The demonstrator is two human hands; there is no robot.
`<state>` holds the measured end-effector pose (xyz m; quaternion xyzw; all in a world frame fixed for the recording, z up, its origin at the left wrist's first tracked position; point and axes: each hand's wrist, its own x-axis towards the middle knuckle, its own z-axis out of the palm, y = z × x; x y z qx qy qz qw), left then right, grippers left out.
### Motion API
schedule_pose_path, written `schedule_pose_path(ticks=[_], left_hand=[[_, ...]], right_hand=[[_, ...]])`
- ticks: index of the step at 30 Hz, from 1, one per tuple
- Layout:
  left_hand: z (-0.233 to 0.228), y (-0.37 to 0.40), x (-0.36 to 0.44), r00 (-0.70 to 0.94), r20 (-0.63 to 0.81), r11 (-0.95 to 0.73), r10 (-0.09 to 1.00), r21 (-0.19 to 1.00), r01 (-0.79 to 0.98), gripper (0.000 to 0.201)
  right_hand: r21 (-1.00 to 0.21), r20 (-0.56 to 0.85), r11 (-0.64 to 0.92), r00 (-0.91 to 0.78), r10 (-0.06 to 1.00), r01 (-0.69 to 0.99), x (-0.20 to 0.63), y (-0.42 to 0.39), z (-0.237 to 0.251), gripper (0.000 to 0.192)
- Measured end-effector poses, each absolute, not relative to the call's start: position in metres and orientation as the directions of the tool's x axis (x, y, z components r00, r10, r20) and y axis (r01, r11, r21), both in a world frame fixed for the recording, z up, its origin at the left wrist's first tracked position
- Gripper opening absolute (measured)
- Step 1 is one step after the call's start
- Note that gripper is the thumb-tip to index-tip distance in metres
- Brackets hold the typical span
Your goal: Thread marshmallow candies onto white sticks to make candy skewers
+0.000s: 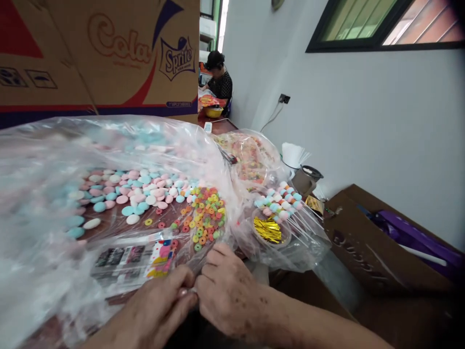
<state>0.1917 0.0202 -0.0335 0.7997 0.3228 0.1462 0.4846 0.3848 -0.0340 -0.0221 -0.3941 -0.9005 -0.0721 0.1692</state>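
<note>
Close together at the table's near edge, my left hand [160, 308] and my right hand [228, 291] are both closed, fingertips meeting. A small pale bit shows between them, but what they pinch is mostly hidden. Just beyond lie small coloured candy rings [209, 213] in a heap on clear plastic. Pink, blue and white oval candies [140, 191] spread to the left inside a large clear plastic bag [152, 128]. A printed clear packet [134, 261] rests beside my left hand. To the right, candy skewers [281, 201] on white sticks lie by a tub of gold twist ties [268, 229].
A large cardboard box [109, 53] stands behind the bag. Another bag of candy rings [250, 152] sits farther back, near a grey mug [306, 179]. An open brown carton [359, 242] is at the right. A person [221, 82] sits at the far end by a yellow bowl [213, 112].
</note>
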Motion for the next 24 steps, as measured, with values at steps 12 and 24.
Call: schedule_pose_path(ticks=[12, 24], left_hand=[[-0.024, 0.018, 0.182, 0.526, -0.049, -0.141, 0.849, 0.939, 0.314, 0.034], [-0.034, 0.024, 0.18, 0.575, -0.204, 0.151, 0.793, 0.979, 0.138, 0.044]], right_hand=[[0.094, -0.015, -0.156, 0.158, 0.987, 0.983, 0.52, -0.015, -0.005, 0.023], [0.253, -0.175, -0.262, 0.311, 0.934, 0.931, 0.533, -0.008, -0.023, 0.037]])
